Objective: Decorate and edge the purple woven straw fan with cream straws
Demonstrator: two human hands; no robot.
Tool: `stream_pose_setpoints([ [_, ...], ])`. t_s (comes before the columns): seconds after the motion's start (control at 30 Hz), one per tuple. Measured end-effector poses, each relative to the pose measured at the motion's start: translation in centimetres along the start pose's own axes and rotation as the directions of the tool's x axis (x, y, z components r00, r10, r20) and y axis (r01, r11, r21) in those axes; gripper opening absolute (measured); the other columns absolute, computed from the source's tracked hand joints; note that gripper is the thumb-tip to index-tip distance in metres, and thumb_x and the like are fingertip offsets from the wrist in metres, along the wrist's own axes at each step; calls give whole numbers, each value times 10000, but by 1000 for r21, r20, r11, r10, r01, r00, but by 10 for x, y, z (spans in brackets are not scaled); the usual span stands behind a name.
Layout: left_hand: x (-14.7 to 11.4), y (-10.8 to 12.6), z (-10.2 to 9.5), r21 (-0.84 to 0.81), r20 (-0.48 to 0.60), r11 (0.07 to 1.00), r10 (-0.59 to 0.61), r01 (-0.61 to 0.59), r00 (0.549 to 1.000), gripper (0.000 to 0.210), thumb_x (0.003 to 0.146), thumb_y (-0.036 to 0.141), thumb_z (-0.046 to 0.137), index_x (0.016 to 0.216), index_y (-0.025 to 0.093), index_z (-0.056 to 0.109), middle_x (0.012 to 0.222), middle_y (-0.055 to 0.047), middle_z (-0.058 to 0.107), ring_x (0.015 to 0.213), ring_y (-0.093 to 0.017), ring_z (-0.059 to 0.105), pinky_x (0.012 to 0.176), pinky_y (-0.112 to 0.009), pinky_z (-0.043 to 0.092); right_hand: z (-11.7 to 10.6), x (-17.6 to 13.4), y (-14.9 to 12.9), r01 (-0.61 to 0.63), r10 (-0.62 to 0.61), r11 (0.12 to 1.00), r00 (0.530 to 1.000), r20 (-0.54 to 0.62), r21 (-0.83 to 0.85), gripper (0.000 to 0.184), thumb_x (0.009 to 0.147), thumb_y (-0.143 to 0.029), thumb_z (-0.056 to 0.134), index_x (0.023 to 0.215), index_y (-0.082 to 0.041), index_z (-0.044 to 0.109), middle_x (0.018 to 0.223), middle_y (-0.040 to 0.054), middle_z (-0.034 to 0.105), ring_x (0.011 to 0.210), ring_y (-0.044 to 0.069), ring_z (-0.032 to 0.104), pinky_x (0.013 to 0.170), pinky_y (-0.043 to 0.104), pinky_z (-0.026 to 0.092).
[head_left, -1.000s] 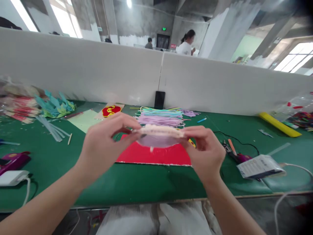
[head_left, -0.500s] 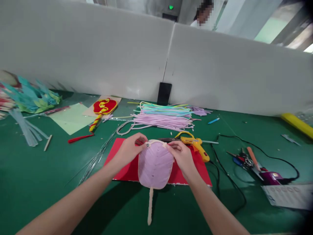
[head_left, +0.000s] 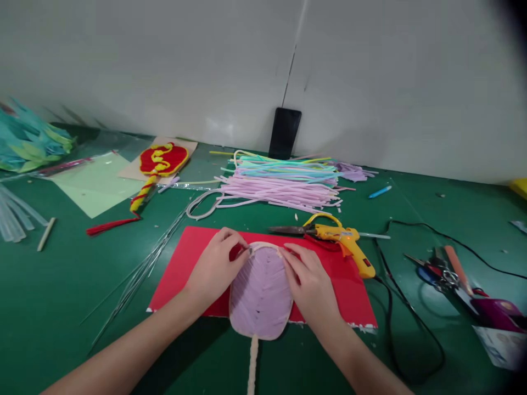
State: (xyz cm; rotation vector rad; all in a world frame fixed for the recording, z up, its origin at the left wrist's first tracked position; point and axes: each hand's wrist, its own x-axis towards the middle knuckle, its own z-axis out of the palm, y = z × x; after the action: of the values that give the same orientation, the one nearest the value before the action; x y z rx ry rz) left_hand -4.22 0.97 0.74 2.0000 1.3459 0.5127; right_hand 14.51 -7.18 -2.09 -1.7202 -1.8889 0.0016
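A lilac hand fan (head_left: 263,293) with a cream rim and a wrapped cream handle lies over the front of a red board (head_left: 177,269). Its handle points toward me and runs out of the bottom of the view. My left hand (head_left: 220,260) pinches the upper left of the rim, thumb and forefinger together, at a small dark spot. At the upper right, my right hand (head_left: 308,280) has its fingertips closed on the rim, where a short cream piece shows. Between both hands the top of the rim is visible.
Behind the board lie a yellow glue gun (head_left: 349,244), scissors (head_left: 288,230) and lilac and green pipe cleaners (head_left: 280,189). A phone (head_left: 285,133) leans on the wall. Wires (head_left: 150,260) and a red-and-yellow fan (head_left: 164,159) lie left; a black cord (head_left: 405,304) and keys (head_left: 440,274) lie right.
My view has tilted down and the person beyond the wall is out of sight. Both hands stay at the fan's top edge; my right fingers have shifted slightly along the rim.
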Motion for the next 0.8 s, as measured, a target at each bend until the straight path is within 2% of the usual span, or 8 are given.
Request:
stream_pose_setpoints([
  [0.23,6,0,4,-38,27,999,-12,13,1000,129,804,271,506,717,187,551,923,-34,549,937,-194,512,853,-356,417,2,-2,-5,81,-78,987,997,31,-140,303,878,-199,456,1125,-107,606,1113,124,628,988,251,552,818,397,472],
  [0.47,9,-1,2,205,67,975,69,-81,995,165,801,289,511,766,198,644,1027,-48,549,962,-230,493,858,-410,403,6,-4,-6,132,-129,973,991,28,-189,318,895,-181,419,1147,-89,589,1138,128,625,1028,249,547,843,379,451],
  [0.53,10,1,0,211,103,973,70,-91,992,171,805,269,503,747,198,647,1057,-45,551,997,-233,491,872,-408,398,6,-5,-6,132,-127,972,991,37,-196,322,895,-195,424,1151,-88,587,1132,130,626,1027,255,548,837,379,453],
  [0.6,10,4,0,183,109,980,54,-73,993,175,811,247,493,732,188,637,1094,-49,550,1045,-233,483,900,-403,390,7,-5,-6,128,-122,971,992,41,-204,320,896,-204,425,1143,-87,592,1122,133,628,1028,260,549,833,378,453],
  [0.8,6,12,6,162,5,985,-59,57,998,175,825,228,476,741,165,616,1220,-82,508,1153,-262,421,961,-454,350,5,-4,-8,130,-121,970,991,55,-203,329,903,-212,413,1157,-100,589,1126,133,618,1035,258,540,843,374,448],
])
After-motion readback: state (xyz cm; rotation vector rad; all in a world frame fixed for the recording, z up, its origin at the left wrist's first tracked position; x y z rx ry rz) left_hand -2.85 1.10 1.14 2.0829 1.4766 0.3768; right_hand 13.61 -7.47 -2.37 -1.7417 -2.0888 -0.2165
